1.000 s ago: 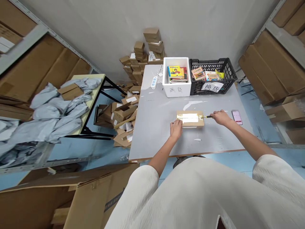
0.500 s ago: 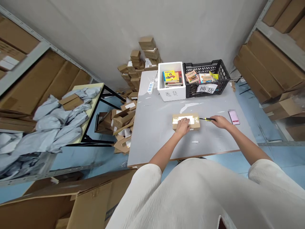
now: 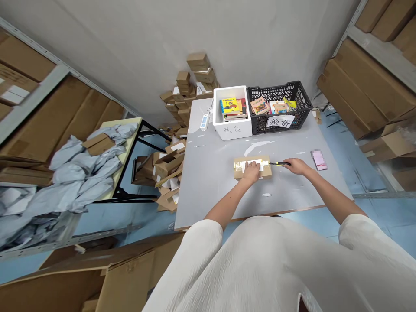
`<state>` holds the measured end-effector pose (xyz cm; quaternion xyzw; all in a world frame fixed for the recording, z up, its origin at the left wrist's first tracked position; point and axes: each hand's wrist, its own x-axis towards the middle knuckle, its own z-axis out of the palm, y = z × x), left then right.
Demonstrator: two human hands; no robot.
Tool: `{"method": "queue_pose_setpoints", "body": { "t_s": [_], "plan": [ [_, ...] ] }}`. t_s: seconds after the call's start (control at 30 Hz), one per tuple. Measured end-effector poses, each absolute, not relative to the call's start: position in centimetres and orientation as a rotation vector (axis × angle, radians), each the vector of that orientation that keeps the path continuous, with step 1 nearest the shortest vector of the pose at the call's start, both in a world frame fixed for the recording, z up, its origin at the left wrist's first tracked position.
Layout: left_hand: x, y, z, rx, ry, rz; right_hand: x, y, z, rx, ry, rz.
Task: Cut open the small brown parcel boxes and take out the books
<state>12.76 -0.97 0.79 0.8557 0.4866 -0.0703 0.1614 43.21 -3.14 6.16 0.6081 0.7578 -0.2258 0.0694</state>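
In the head view, the cardboard box (image 3: 238,174) lies flat on the table (image 3: 208,182), on the near side of a white bin (image 3: 233,131) and a black crate (image 3: 302,116). The left hand (image 3: 251,174) rests on its top with fingers spread across the white label (image 3: 243,167), pressing rather than grasping. The right hand (image 3: 296,166) is closed around the handle of a slim cutter (image 3: 281,164), whose tip points left at the box's right end; whether it touches there is too small to tell. A phone (image 3: 319,160) lies to the right, just beyond that hand. The box looks light to moderate, though its contents are hidden, and its straight walls suggest stiff card that would dent under a hard squeeze. The shiny tape (image 3: 266,163) probably feels slicker than the bare card, so a flat palm on top steadies it well, while the long near and far sides offer the surest hold for lifting. The cutter seems light and rigid, best held by its handle, well behind the tip.
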Motion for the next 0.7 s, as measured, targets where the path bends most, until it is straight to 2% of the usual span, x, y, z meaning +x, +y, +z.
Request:
{"method": "queue_pose_setpoints", "body": {
  "t_s": [0.4, 0.47, 0.6, 0.7],
  "plan": [
    [11.9, -2.1, 1.7, 2.399, 1.425, -0.191, 41.1, 0.6, 6.0, 1.644, 2.314, -0.624],
    [11.6, -2.0, 1.8, 2.400, 1.443, -0.192, 41.3, 0.6, 5.7, 1.714, 2.242, -0.816],
    [10.9, -1.5, 1.7, 2.416, 1.431, -0.183, 42.1, -1.1, 4.2, 1.767, 2.007, -1.418],
    [10.5, -1.2, 1.4, 2.409, 1.405, -0.189, 42.7, -2.6, 3.0, 1.864, 1.944, -1.609]
  ]
}}
